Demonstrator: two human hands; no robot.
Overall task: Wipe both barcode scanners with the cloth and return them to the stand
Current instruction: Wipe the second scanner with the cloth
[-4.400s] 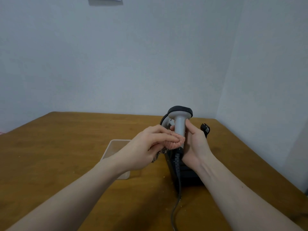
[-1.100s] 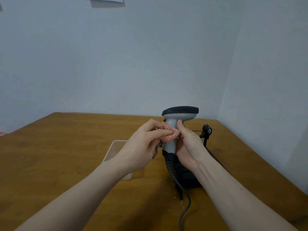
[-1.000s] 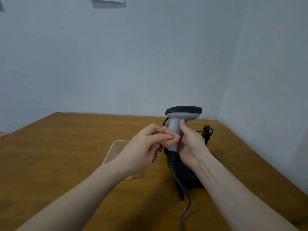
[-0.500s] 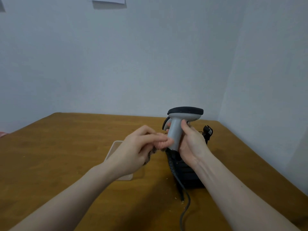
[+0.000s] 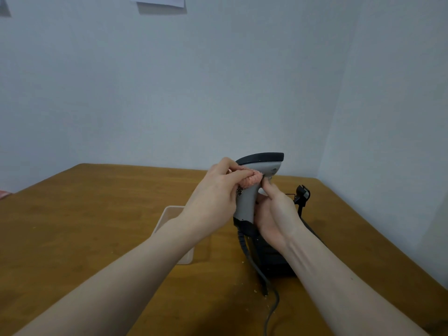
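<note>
A grey barcode scanner with a black top stands upright above the table, its head pointing right. My right hand grips its handle from the right. My left hand holds a bunched pink cloth and presses it against the scanner's neck, just under the head. The scanner's coiled black cable hangs down to the table. Below and behind my right hand sits the black stand, mostly hidden. A small black part on a thin stem rises at its far right; whether it is the second scanner I cannot tell.
A wooden table fills the lower view, set in a corner of pale walls. A shallow translucent plastic tray lies left of the stand, partly under my left forearm. Small crumbs dot the wood near the cable.
The scanner has turned so its head points right. My left hand has risen with the cloth from the handle's middle to the neck under the head.
</note>
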